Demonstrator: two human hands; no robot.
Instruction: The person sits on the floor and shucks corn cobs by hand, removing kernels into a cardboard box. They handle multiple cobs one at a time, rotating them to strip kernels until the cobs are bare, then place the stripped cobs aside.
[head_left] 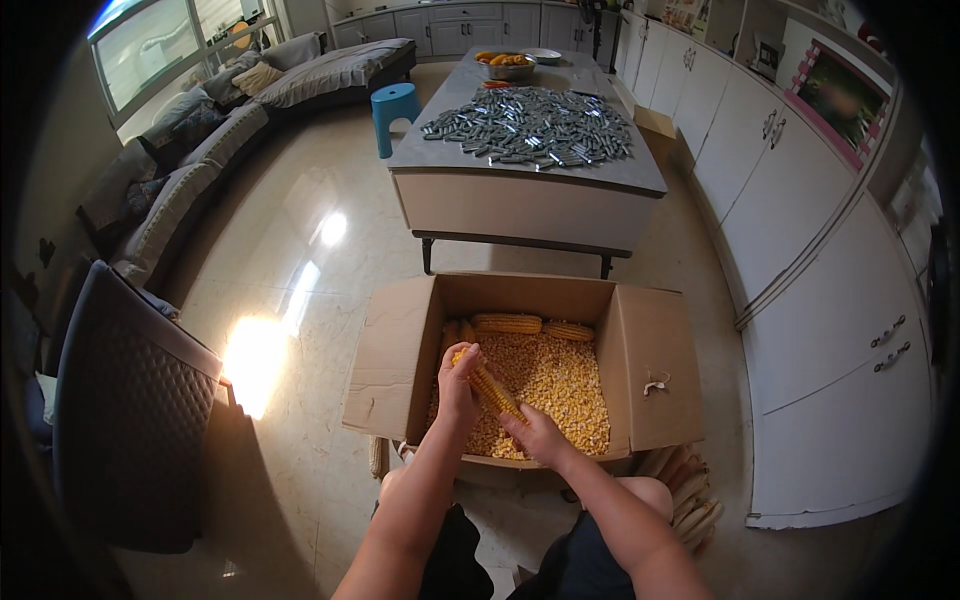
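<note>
Glossy pale floor (310, 440) spreads between a quilted grey chair (130, 420) at the left and white cabinets (810, 380) at the right. Over an open cardboard box (525, 295), the person holds a yellow corn cob (492, 388), slanted from upper left to lower right. The left hand (459, 380) curls closed around its upper end; the right hand (536, 436) grips its lower end, close to the box's near edge.

Loose yellow kernels (565, 395) cover the box bottom out to the walls, and whole cobs (507, 323) lie along the far wall. Room remains above the kernels on the right of the hands, up to the right wall. Both side flaps fold outward, the right flap (640, 410) carrying a small pale scrap (656, 384).

Pale cobs (692, 500) lie in a pile on the floor just outside the near right corner. Past the far wall stands a bench (520, 205), its top strewn with silvery pieces (530, 125) that stop short of the near edge. A metal bowl (507, 71) sits farther back, and a blue stool (397, 100) stands by the bench's left edge.
</note>
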